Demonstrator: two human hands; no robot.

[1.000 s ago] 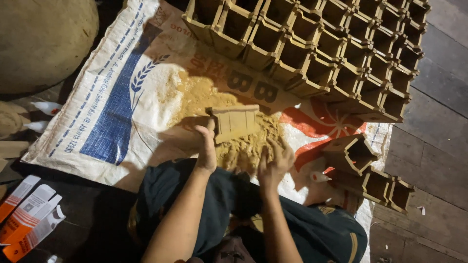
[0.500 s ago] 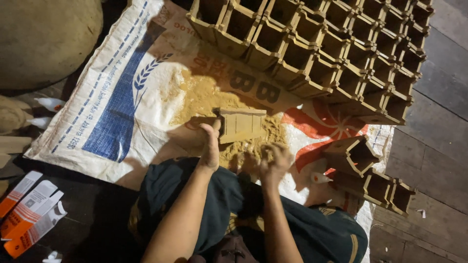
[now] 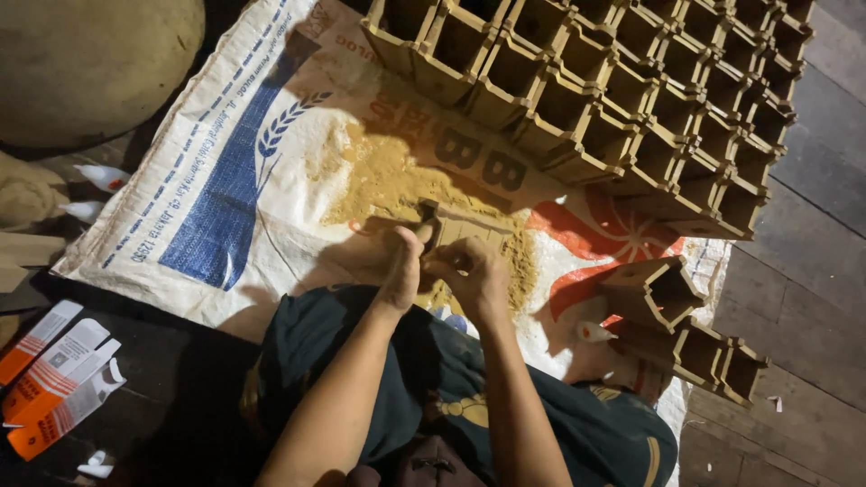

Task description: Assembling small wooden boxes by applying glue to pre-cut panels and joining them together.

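A small open wooden box (image 3: 476,225) lies in a pile of yellowish sawdust (image 3: 383,180) on a white printed sack (image 3: 225,207). My left hand (image 3: 404,271) and my right hand (image 3: 469,272) are pressed together at the box's near edge. Both have their fingers curled around its dark near corner. My left thumb points up against the wood. The hands hide most of the box's near side.
Many rows of similar open wooden boxes (image 3: 613,99) stand at the back right. A few loose ones (image 3: 663,293) lie at the right beside my knee. Orange-and-white cartons (image 3: 54,379) lie at the lower left, and a big round tan shape (image 3: 90,63) sits at the upper left.
Both hands were spread flat on the sawdust beside the box. They have come together and closed on its near edge.
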